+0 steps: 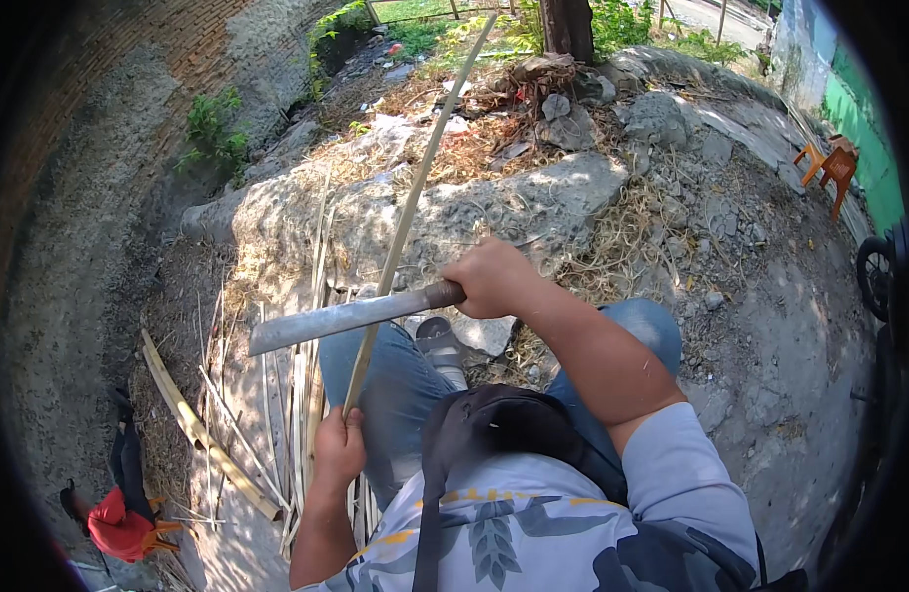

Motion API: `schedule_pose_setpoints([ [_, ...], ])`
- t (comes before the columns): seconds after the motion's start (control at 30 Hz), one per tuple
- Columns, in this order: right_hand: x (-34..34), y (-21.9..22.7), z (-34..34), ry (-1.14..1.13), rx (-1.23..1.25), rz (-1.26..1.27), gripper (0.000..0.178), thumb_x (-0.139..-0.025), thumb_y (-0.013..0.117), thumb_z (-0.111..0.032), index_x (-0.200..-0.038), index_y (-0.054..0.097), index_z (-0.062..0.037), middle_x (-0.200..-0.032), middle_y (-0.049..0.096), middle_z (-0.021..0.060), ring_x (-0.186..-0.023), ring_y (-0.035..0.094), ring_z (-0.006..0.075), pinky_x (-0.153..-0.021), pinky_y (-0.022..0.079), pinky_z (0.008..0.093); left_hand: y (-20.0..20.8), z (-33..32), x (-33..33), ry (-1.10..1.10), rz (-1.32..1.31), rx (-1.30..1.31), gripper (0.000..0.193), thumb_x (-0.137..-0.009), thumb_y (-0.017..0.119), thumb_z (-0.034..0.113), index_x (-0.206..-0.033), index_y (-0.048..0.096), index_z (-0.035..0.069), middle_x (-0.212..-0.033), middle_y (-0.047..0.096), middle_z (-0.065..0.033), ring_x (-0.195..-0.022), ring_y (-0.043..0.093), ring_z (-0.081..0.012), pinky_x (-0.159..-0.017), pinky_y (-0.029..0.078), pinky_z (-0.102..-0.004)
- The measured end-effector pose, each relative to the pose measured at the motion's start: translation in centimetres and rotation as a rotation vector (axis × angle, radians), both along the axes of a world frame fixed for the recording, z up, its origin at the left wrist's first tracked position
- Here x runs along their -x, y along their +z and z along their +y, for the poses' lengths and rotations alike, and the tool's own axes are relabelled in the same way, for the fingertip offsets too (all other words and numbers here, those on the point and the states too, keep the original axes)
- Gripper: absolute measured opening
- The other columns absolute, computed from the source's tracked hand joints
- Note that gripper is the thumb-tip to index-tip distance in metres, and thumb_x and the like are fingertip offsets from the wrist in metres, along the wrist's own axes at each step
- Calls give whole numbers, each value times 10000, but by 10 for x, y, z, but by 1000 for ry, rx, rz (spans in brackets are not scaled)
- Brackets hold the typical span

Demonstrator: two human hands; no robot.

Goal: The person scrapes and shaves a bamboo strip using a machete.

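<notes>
My right hand [494,277] is closed round the dark handle of a machete [346,318], whose broad grey blade points left. The blade lies across a long, thin bamboo strip [407,212], at about knee height in front of me. My left hand [338,446] grips the strip's lower end beside my left thigh. From there the strip slants up and away to the far side. Whether the edge bites into the bamboo cannot be seen.
Several cut bamboo strips [299,395] lie on the ground to my left, next to a split bamboo pole [208,439]. A person in a red top [121,523] sits at the lower left. Ahead is a broken concrete slab [533,202]; orange chairs [837,168] stand far right.
</notes>
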State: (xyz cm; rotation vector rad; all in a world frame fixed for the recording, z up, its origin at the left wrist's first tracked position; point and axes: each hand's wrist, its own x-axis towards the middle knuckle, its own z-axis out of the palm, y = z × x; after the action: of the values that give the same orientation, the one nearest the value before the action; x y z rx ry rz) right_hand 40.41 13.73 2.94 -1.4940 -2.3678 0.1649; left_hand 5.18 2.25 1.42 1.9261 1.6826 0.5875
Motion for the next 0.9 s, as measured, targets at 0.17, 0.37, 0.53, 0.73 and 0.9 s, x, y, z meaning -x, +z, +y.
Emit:
schedule_pose_setpoints([
  [0.17, 8, -10, 3, 77, -80, -6, 146, -713, 724, -271, -803, 680, -164, -714, 680, 63, -750, 695, 281, -840, 489, 404, 10, 0, -1, 2, 100, 50, 289, -1050, 542, 224, -942, 627, -30, -755, 640, -221, -695, 640, -381, -634, 461, -460],
  [0.37, -26, -22, 13, -139, -54, 25, 147, -720, 714, -243, -841, 710, -159, -787, 716, 80, -802, 712, 306, -824, 525, 453, 6, 6, 0, 14, 62, 63, 294, -1043, 551, 236, -925, 636, -19, -720, 638, -204, -638, 625, -348, -611, 460, -446],
  [0.53, -19, -5, 5, -147, -7, 6, 167, -739, 716, -266, -870, 708, -163, -801, 720, 75, -817, 714, 296, -849, 508, 437, 3, 7, 5, 2, 15, 85, 301, -1050, 548, 245, -922, 638, -12, -696, 629, -174, -618, 616, -288, -592, 449, -419],
  [0.73, 14, -12, 0, -1, -17, -20, 170, -731, 728, -288, -847, 692, -171, -794, 718, 50, -813, 710, 264, -860, 486, 411, 2, 7, 2, 3, -16, 50, 308, -1052, 546, 246, -916, 628, -18, -688, 621, -167, -610, 599, -265, -589, 446, -410],
  [0.9, 35, 2, -9, 95, -19, -110, 190, -717, 752, -275, -882, 708, -193, -789, 727, 28, -807, 721, 238, -874, 473, 391, 4, 6, 5, -2, 1, 55, 303, -1052, 546, 244, -928, 631, -20, -695, 625, -174, -613, 596, -270, -595, 450, -413],
])
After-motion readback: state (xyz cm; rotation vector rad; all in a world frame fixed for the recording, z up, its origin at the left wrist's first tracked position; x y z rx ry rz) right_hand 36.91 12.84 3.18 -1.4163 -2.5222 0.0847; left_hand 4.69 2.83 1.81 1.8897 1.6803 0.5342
